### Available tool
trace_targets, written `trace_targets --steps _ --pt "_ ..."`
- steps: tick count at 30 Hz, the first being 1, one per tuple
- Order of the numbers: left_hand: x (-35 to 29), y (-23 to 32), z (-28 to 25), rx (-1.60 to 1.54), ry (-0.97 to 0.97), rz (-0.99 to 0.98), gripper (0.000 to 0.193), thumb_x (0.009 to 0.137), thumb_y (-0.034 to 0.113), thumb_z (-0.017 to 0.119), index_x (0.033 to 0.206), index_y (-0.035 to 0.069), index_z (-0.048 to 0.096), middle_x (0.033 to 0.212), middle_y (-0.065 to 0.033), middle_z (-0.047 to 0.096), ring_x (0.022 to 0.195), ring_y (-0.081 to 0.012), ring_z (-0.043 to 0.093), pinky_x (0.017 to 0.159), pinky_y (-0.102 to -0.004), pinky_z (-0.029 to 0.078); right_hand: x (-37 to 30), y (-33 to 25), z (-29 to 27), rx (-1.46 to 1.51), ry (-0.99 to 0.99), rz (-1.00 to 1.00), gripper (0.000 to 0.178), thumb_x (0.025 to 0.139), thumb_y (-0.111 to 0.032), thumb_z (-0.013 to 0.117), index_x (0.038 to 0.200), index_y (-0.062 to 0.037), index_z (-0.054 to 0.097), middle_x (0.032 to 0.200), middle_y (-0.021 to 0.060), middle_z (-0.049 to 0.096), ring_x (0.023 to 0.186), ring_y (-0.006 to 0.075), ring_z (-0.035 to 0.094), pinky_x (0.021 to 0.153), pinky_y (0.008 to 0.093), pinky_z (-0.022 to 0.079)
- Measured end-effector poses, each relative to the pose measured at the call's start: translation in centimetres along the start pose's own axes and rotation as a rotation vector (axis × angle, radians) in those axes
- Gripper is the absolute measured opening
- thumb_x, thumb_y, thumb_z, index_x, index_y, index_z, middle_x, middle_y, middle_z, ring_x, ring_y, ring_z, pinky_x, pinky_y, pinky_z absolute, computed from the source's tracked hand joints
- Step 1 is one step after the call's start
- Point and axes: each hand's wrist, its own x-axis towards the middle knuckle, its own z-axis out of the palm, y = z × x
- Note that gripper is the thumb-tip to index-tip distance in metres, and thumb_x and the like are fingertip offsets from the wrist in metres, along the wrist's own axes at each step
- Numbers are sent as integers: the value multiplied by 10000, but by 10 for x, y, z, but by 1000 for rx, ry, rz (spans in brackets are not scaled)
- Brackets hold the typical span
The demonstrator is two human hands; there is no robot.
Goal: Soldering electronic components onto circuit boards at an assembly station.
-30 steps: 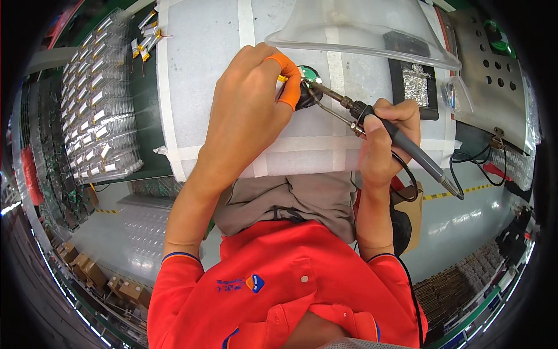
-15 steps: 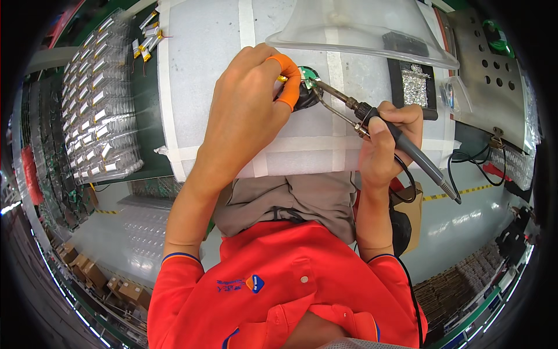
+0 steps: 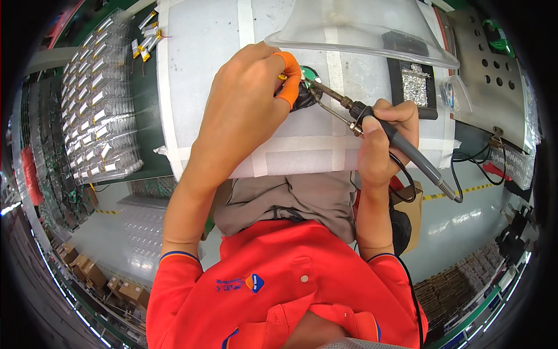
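Left hand (image 3: 244, 110) is curling over a small round green circuit board (image 3: 309, 75) near the middle of the white-padded desk (image 3: 192, 70), fingers (image 3: 289, 72) clamped on it, one orange finger cot on the index tip. Right hand (image 3: 383, 136) is gripping one soldering iron (image 3: 372, 125) by its black handle, fingers wrapped tight, tip touching the board from the right. Iron's cord (image 3: 459, 180) is trailing off over the desk's near edge.

Edges: one clear funnel-shaped hood (image 3: 360, 29) is hanging just above and beyond the board, so room overhead is tight. One black tray of silvery tip cleaner (image 3: 415, 81) is sitting just right of the work, near the iron shaft. Desk's near edge is running right under both wrists, with taped seams (image 3: 325, 145) crossing the pad. Open pad is lying to the left of the left hand, up to the desk's left edge.

Beyond that edge: clear blister trays (image 3: 96, 104) of small parts, too many to count, and several loose small battery cells (image 3: 145, 35) at the far left corner. One perforated metal plate (image 3: 488, 75) is standing at far right.
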Motion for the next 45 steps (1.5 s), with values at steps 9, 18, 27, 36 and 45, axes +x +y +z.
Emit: trace_targets --steps 9,18,27,36,45 --pt "1 0 1 -11 -2 5 104 773 -19 683 877 -18 675 791 -141 633 702 -295 571 646 -373 457 0 -1 -2 -28 23 -43 165 844 47 563 934 -11 437 693 11 435 589 39 352 522 213 306" --pt "-2 -4 -2 -108 -29 -128 72 761 1 704 822 -20 673 815 -137 634 756 -296 596 694 -379 488 4 -9 -4 -56 107 -44 167 850 26 567 936 -22 433 711 16 435 612 51 362 546 216 308" --pt "-9 -22 -36 -392 -113 -315 88 843 29 672 909 -23 647 883 -116 678 767 -225 628 734 -322 506 17 -6 -18 -181 134 -230 187 869 -43 604 939 -29 431 737 35 431 659 92 375 598 240 319" --pt "141 -143 -106 84 525 -440 392 845 272 727 1102 -5 623 853 -193 697 762 -314 692 717 -401 543 11 -5 -19 -64 140 -151 204 874 -75 627 951 -31 443 745 28 441 653 88 386 587 244 331" --pt "295 -203 -50 572 344 -241 294 794 259 696 1044 108 725 1150 -159 651 1132 -343 573 998 -492 456 11 -11 -19 -160 86 -128 231 884 -120 651 945 -30 447 732 50 474 637 104 420 591 255 361"
